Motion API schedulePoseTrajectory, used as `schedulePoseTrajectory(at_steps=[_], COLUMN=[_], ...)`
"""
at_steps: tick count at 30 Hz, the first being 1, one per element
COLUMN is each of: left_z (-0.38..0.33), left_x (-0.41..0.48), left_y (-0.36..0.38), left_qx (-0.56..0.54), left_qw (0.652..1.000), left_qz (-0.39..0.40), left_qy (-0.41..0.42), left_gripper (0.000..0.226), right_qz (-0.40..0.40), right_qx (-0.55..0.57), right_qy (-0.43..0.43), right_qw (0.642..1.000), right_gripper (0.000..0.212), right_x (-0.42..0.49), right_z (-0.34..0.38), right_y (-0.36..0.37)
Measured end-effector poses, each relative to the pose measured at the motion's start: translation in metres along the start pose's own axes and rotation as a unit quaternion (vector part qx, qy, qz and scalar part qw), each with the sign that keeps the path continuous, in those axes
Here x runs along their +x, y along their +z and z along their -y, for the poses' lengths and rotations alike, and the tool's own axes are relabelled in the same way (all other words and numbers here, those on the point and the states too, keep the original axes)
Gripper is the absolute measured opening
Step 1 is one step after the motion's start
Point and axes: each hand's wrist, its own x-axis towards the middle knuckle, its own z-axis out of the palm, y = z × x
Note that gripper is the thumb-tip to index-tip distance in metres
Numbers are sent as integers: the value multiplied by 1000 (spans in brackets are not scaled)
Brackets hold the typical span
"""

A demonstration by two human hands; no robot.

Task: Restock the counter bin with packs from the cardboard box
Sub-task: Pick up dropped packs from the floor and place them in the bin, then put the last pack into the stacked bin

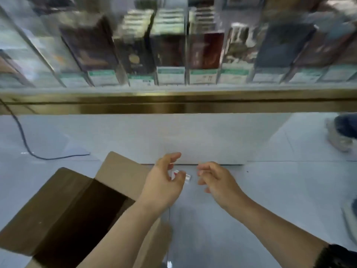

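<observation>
Brown cardboard box (73, 215), flaps open, interior dark. Left hand (164, 182) pinches a small blurred white-and-red pack (180, 176); right hand (214, 180) loosely open, empty.

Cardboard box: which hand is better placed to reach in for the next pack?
Probably left. The left hand hangs at the box's open right flap, though it pinches something small. The right hand is open but farther off.

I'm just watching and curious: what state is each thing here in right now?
cardboard box: flaps open, inside dark, contents not visible.
left hand: fingers curled around a small white item, too blurred to identify.
right hand: open, holding nothing.
display case: rows stocked with upright packs.
black cable: lying loose on the floor.
</observation>
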Motion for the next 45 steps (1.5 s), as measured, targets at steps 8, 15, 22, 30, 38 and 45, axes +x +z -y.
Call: schedulePoseTrajectory(at_steps=[8,15,22,30,38,45], left_z=[100,141,170,185,188,191], left_x=[64,114,147,175,190,189], left_y=[36,43,40,42,54,55], left_qx=[-4,67,120,110,107,109], left_qw=[1000,996,989,988,986,988], left_qz=[3,4,23,36,62,59], left_qy=[2,57,88,104,109,93], left_gripper=[45,48,51,48,48,47], right_qz=[-6,0,36,63,69,120], right_qx=[-51,-157,-282,-384,-460,-528], right_qy=[43,39,-8,1,-2,57], right_qw=[998,987,959,921,885,839], right_gripper=[18,15,27,36,43,51], right_x=[85,163,219,267,294,316], right_z=[-131,-202,-253,-290,-311,-326], right_y=[54,94,132,162,177,170])
